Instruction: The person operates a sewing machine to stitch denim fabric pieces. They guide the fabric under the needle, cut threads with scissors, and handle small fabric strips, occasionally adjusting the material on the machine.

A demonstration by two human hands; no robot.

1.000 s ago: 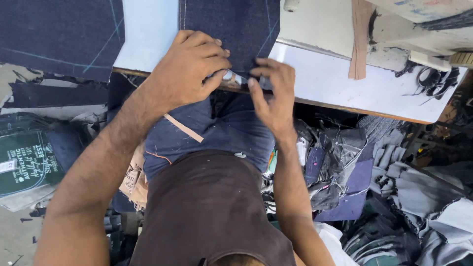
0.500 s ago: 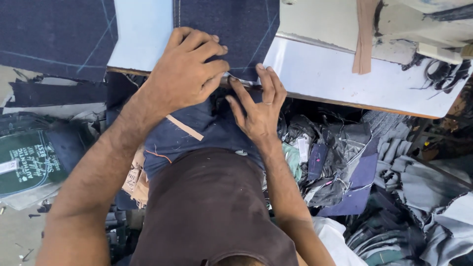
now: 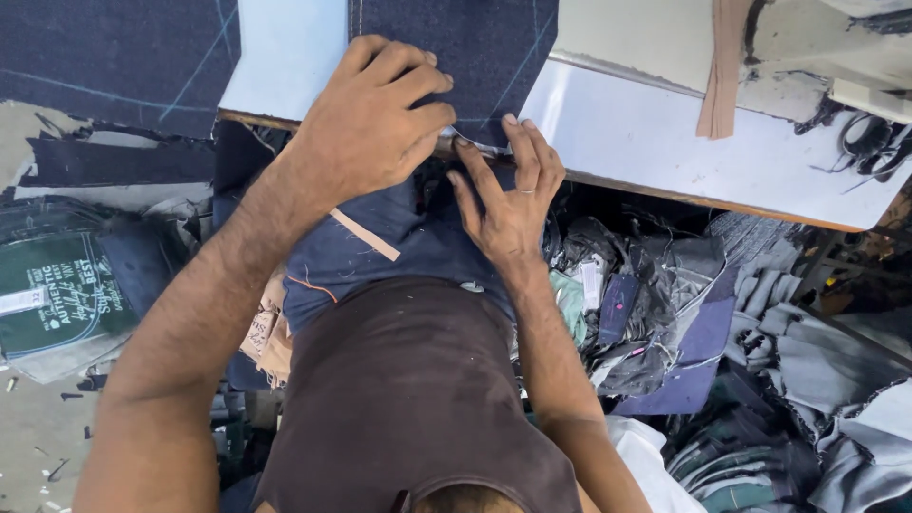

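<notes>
From my feed, the person wears a dark brown sleeveless top [image 3: 408,380], its fabric faintly speckled with pale lint and creased across the middle. Both arms are bare from the shoulder down, with dark hair along the forearms. The left hand [image 3: 375,133] carries no jewellery that I can see. The right hand [image 3: 508,204] has a thin, pale metal ring [image 3: 522,190] on one finger. Below the top, dark blue denim covers the lap, though I cannot tell whether that is worn or loose cloth.
</notes>
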